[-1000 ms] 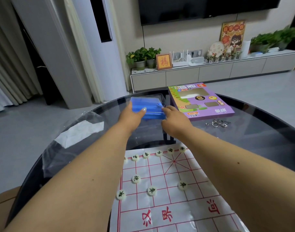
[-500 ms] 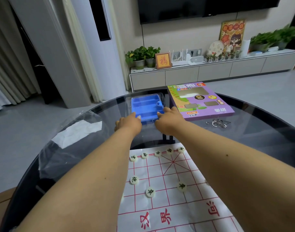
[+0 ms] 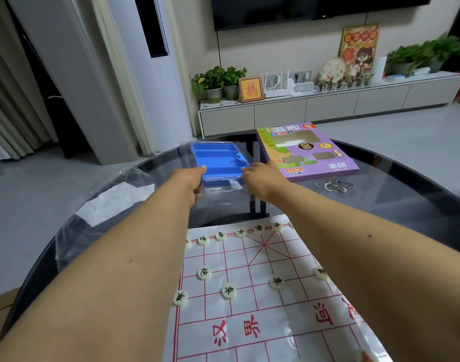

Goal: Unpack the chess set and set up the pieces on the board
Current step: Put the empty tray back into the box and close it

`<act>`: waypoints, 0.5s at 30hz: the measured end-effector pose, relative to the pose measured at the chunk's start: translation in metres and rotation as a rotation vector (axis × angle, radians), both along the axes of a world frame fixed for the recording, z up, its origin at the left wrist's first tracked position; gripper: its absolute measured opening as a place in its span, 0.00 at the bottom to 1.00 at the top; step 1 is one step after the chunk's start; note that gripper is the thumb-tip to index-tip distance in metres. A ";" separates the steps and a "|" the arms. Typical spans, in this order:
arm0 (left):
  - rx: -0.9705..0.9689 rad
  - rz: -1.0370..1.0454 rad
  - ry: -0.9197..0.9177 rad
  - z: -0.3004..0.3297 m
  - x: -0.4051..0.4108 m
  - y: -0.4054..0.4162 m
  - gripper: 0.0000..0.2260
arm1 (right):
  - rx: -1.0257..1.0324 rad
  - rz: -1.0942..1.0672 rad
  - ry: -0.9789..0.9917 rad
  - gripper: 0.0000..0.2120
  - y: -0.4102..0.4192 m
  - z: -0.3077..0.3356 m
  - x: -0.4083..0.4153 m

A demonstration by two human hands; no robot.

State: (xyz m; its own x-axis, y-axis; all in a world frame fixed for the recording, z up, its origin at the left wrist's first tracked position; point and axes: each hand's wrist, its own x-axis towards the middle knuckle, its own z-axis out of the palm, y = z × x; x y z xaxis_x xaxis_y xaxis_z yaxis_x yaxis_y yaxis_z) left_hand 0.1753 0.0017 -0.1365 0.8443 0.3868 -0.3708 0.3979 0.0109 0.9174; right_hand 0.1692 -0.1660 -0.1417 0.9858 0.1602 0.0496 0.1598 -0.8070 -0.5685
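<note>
Your left hand (image 3: 189, 182) and right hand (image 3: 260, 178) now grip the near corners of the blue tray (image 3: 218, 163); a second ago you held it lifted and tilted, and it now lies flat in its clear shell on the glass table (image 3: 380, 205), apparently empty. It sits beyond the board (image 3: 263, 296), beside the purple box (image 3: 310, 152).
</note>
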 end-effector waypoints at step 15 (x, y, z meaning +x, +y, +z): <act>-0.401 0.009 -0.177 -0.005 -0.029 -0.005 0.12 | -0.241 -0.471 -0.123 0.07 -0.129 -0.011 -0.008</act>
